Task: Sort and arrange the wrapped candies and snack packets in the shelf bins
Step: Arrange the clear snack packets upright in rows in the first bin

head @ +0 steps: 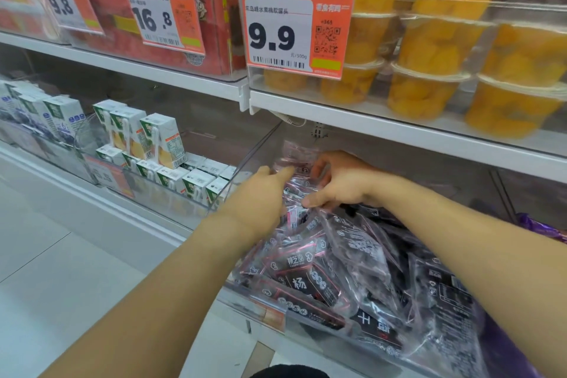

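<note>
Pinching packet [299, 159] between both hands' fingers [319, 167].

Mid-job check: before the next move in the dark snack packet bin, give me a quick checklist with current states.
1. Both hands inside the bin: ok. Left hand and right hand are over the dark snack packets.
2. Right hand has a packet: ok, thumb and fingers pinch clear wrapper.
3. Left hand grip: cannot tell; its fingers reach into the standing packets at the back.
4. Packets tidy: not ok, they lie jumbled at mixed angles.
5. Clear bin divider clear of hands: ok.
6. Stray items among the packets: cannot tell.
</note>
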